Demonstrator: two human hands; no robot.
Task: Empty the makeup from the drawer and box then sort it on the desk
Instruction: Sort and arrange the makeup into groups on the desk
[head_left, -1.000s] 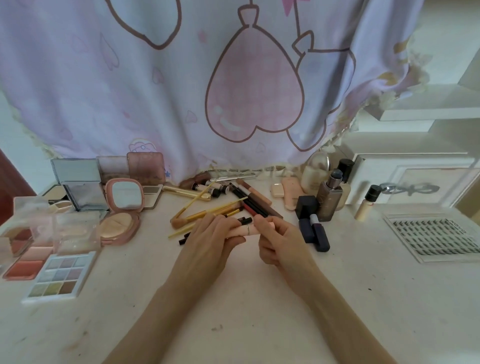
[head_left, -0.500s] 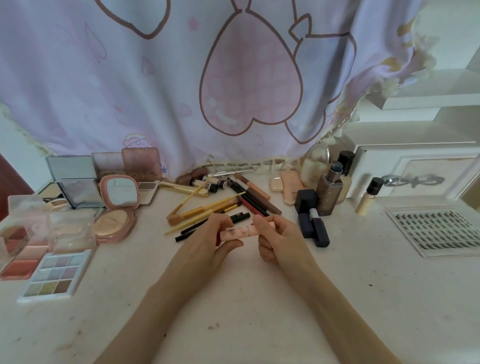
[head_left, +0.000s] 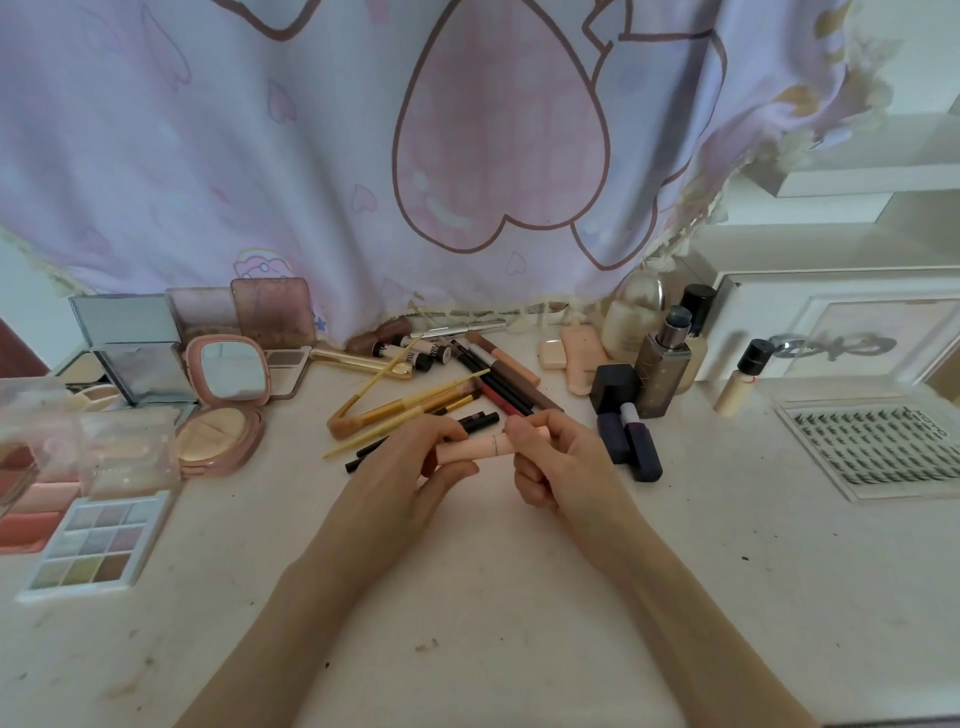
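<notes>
Behind the pale table hangs a lilac curtain with big pink hearts, and the makeup is already spread out in groups. Centre stage, both hands hold one small pink tube just above the table: left hand curled round its left end, right hand pinching the right end between thumb and forefinger. Looks like a check of what it is before it gets filed. Best play here, I'd say: keep the light pinch, read it, then lay it flat alongside its kind. Pencils and brushes sit just behind the hands, dark lipsticks just to the right, palettes well off left. Set it parallel so it won't roll, and don't nudge that loose pencil pile.
</notes>
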